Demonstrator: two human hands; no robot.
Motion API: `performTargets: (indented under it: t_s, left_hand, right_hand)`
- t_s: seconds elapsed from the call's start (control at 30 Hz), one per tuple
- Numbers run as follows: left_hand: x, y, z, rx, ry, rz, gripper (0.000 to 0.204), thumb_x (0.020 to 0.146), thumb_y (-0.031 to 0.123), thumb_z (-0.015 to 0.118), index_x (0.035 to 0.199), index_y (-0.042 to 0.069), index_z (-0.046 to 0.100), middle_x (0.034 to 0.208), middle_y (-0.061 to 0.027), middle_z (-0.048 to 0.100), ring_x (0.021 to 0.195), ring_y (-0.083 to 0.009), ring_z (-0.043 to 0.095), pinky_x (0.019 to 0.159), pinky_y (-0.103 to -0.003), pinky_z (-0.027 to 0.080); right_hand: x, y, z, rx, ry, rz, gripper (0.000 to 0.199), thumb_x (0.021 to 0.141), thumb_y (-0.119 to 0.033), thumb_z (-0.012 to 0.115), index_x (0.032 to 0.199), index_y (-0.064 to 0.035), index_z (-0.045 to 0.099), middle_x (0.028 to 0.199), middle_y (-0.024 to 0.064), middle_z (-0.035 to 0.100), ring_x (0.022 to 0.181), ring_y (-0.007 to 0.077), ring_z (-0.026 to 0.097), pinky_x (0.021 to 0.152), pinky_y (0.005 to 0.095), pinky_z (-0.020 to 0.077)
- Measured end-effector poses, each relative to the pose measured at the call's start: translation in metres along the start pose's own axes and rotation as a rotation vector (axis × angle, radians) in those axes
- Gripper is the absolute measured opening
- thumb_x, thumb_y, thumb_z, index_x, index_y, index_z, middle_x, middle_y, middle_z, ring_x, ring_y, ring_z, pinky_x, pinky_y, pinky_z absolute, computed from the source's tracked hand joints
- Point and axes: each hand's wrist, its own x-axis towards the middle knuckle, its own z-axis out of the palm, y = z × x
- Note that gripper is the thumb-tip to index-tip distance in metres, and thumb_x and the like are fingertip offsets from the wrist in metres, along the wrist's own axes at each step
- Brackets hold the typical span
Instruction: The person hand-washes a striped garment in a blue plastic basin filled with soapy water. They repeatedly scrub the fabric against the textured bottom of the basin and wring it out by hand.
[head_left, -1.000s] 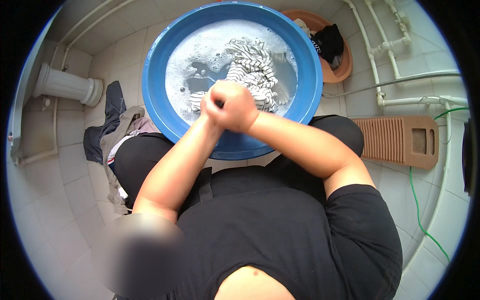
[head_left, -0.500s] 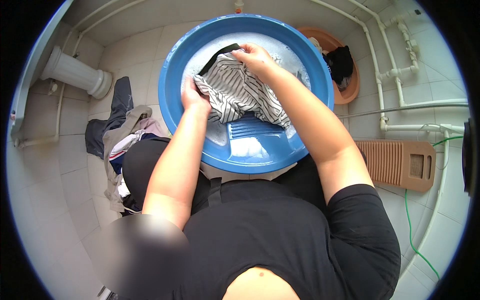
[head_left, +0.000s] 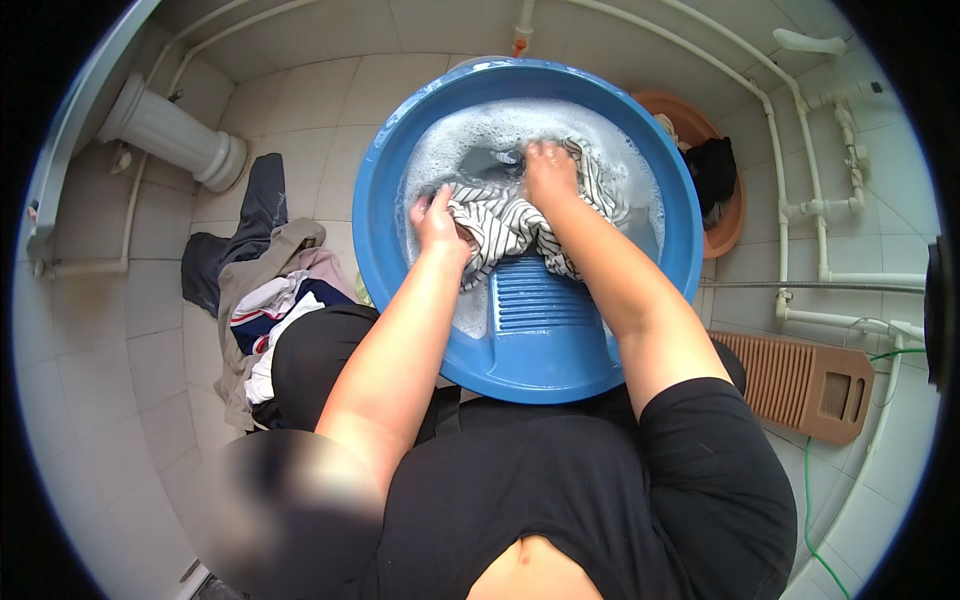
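A blue round basin holds foamy water and a white garment with thin black stripes. At the garment's left edge, my left hand is closed on the cloth, with its fingers partly curled. My right hand grips the cloth near the middle of the basin, its fingers bent down at the water; the fingertips are hidden. Part of the garment lies under the suds. Its lower edge rests by the ridged washboard moulded into the basin's near side.
A pile of clothes lies on the tiled floor to the left, near a white pillar-shaped stand. Behind the basin at right is an orange tub with dark clothes. A brown washboard, a green hose and white pipes are at right.
My right hand has gone down into the suds with the striped garment, which was held up and spread before. A dark edge of it no longer shows. The whole view has shifted slightly.
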Motion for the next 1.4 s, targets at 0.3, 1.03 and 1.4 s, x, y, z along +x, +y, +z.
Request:
performTargets:
  t_s: [0.3, 1.03, 1.4]
  left_hand:
    - [-0.016, 0.002, 0.009, 0.163, -0.175, -0.104, 0.047, 0.083, -0.004, 0.029, 0.126, 0.011, 0.038, 0.114, -0.0180, 0.049, 0.099, -0.0288, 0.054, 0.085, -0.044, 0.047]
    - [-0.065, -0.014, 0.015, 0.163, -0.461, -0.394, 0.027, 0.089, 0.033, 0.045, 0.095, 0.009, 0.057, 0.089, -0.0062, 0.059, 0.085, -0.0186, 0.057, 0.074, -0.035, 0.048]
    - [-0.087, -0.010, 0.017, 0.248, -0.350, -0.347, 0.023, 0.083, 0.028, 0.052, 0.089, 0.006, 0.057, 0.083, -0.0077, 0.059, 0.079, -0.0194, 0.057, 0.071, -0.033, 0.049]
  right_hand:
    - [-0.007, 0.004, -0.015, 0.194, -0.130, -0.030, 0.049, 0.065, -0.037, 0.068, 0.104, -0.0083, 0.062, 0.123, 0.0122, 0.049, 0.112, 0.0258, 0.048, 0.093, 0.0354, 0.0401]
    - [-0.087, -0.047, -0.069, 0.858, 0.410, 0.162, 0.028, 0.075, -0.029, 0.055, 0.064, -0.0038, 0.054, 0.071, 0.0181, 0.058, 0.065, 0.0363, 0.056, 0.058, 0.0410, 0.0457]
    - [-0.098, -0.047, -0.072, 0.894, 0.470, 0.048, 0.024, 0.076, -0.023, 0.052, 0.063, -0.0023, 0.053, 0.066, 0.0199, 0.055, 0.063, 0.0380, 0.054, 0.058, 0.0422, 0.0441]
